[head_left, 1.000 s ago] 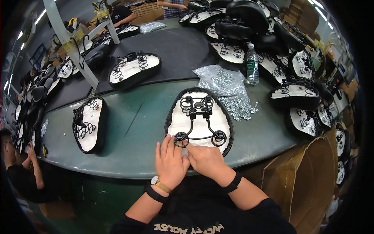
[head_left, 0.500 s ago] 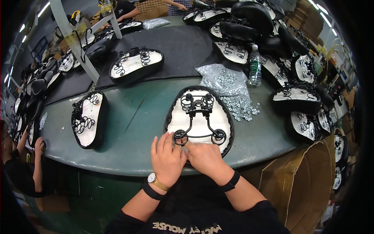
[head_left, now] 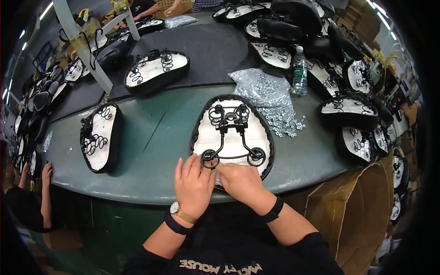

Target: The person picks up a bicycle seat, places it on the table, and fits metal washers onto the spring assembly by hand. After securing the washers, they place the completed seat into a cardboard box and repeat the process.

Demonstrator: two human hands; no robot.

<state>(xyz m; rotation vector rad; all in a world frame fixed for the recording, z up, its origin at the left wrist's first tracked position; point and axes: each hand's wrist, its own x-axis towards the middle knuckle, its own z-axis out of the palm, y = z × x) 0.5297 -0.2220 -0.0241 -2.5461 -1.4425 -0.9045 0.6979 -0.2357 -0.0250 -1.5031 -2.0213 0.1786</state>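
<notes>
Black padded saddle with a white underside lies inverted at the near edge of the smooth green tabletop. Left hand: fingers extended, loosely spread, at the lower-left black coil spring. Right hand: fingers curled beside the same spring; whether either grips anything cannot be told

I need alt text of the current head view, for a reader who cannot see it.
A person's left hand and right hand work at the near-left coil spring of an upturned black saddle with a white underside, on a green table. To its right, small metal parts lie by a clear plastic bag and a bottle; more saddles lie around.
</notes>
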